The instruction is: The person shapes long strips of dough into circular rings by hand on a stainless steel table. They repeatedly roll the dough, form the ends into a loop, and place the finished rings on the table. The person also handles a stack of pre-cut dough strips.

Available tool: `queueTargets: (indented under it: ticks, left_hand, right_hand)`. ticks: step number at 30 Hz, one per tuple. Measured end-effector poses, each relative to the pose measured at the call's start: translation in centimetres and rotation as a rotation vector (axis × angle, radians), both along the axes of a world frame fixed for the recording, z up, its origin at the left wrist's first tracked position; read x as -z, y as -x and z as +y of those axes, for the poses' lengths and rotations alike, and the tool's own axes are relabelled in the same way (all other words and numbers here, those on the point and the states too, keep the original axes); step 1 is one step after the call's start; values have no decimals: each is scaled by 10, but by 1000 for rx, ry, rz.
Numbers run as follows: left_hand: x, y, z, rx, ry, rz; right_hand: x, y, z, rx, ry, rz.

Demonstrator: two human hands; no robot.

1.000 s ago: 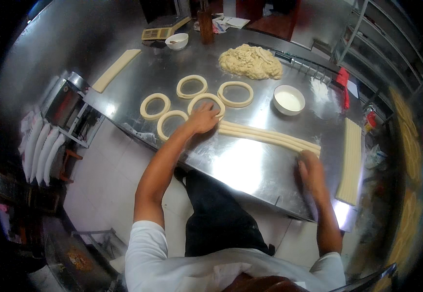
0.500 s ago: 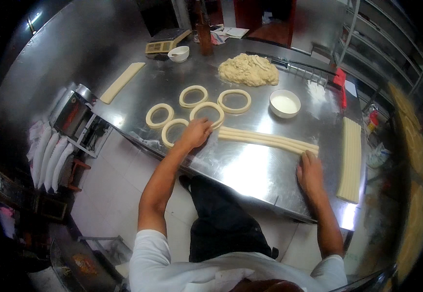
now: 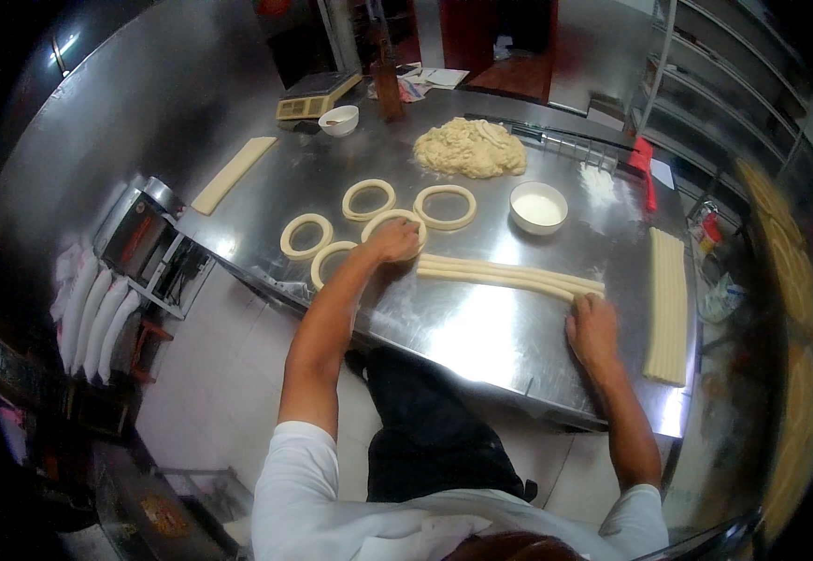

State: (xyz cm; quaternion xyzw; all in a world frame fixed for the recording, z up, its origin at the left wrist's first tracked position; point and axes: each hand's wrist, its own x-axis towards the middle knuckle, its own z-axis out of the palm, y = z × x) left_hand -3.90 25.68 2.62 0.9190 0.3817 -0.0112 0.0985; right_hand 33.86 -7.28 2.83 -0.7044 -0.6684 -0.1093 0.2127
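Note:
My left hand (image 3: 390,243) is curled over the near right side of a pale dough ring (image 3: 374,217), beside the left end of several long dough strips (image 3: 500,274). My right hand (image 3: 591,329) rests with its fingertips at the strips' right end, thumb apart. Other rings (image 3: 444,191) lie behind and left of my left hand. Beyond the strips stand a white bowl of pale liquid (image 3: 537,204) and a lumpy dough mound (image 3: 467,148). A ridged dough slab (image 3: 665,309) lies at the table's right; a long flat piece (image 3: 232,175) lies at the left.
The steel table (image 3: 463,337) holds a scale (image 3: 318,93), small bowl (image 3: 338,122), brown bottle (image 3: 390,91), rolling cutter (image 3: 565,140) and red-handled tool (image 3: 648,182). White sacks (image 3: 93,323) and steel equipment (image 3: 149,243) stand at left, shelves (image 3: 724,84) at back right.
The view has shifted slightly, with the table's near items sitting lower in the picture. My left fingers are more curled over the ring. My right hand has stayed at the strips' end.

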Motion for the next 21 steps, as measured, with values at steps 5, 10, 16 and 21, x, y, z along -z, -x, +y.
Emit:
queueTargets:
  ticks: [5, 10, 16, 21]
  left_hand:
    - [5, 29, -3, -45, -8, -299]
    - [-19, 19, -48, -83, -18, -304]
    - [-14, -27, -166, 46, -258, -333]
    - [9, -32, -173, 33, -329, -383]
  right_hand:
    - [-3, 7, 15, 11, 32, 36]
    - [15, -4, 12, 42, 46, 69]
    - [7, 8, 11, 19, 50, 110]
    - [-3, 12, -17, -141, 183, -8]
